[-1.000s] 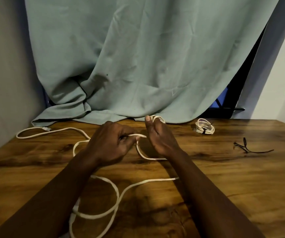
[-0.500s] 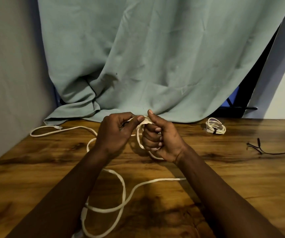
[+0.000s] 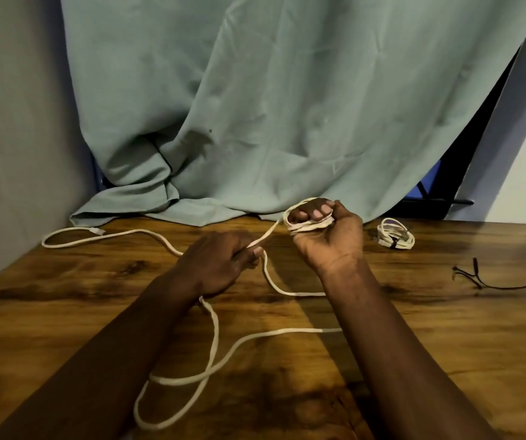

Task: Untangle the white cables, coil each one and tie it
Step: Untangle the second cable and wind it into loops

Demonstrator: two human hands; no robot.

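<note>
Right hand (image 3: 328, 239) rolled palm-up; cable (image 3: 287, 331) apparently pulled taut.

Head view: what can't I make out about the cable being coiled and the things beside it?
All in the head view:
- White cable: stretches hidden under left wrist and right forearm.
- Turns on right hand: count hidden by its fingers.
- Left hand: grip hidden by its back.
- Tied coil, black ties: too small, dim.
</note>
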